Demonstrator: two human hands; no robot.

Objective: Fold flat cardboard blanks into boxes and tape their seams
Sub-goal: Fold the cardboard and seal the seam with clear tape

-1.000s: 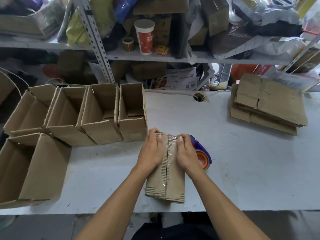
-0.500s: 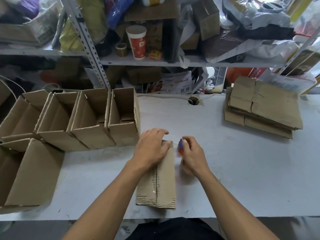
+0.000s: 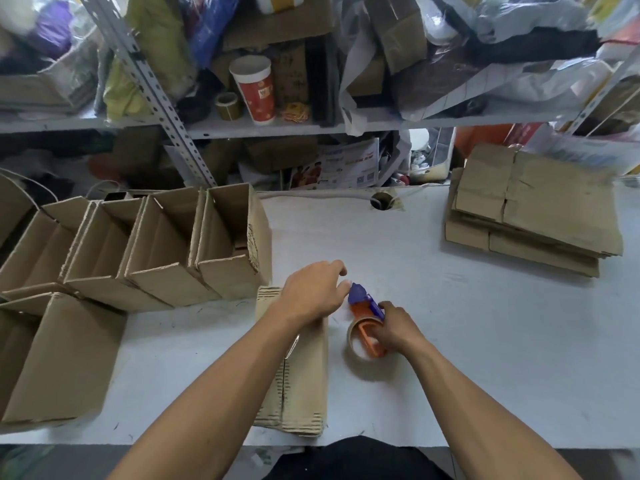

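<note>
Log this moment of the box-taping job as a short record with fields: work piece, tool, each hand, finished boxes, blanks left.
work piece: taped box lying on the white table, seam up
tool: tape dispenser, purple and orange, on the table right of the box
left hand: left hand over the box's far end, fingertips at the dispenser's purple tip
right hand: right hand grips the dispenser
finished boxes: open boxes in a row at left
blanks left: stack of flat blanks at right

White table (image 3: 450, 341) w/ folded box (image 3: 304, 382) at front edge, tape dispenser (image 3: 365, 327) beside it, open boxes (image 3: 166, 251) left (in a row), flat blanks (image 3: 533, 216) stacked far right.
</note>
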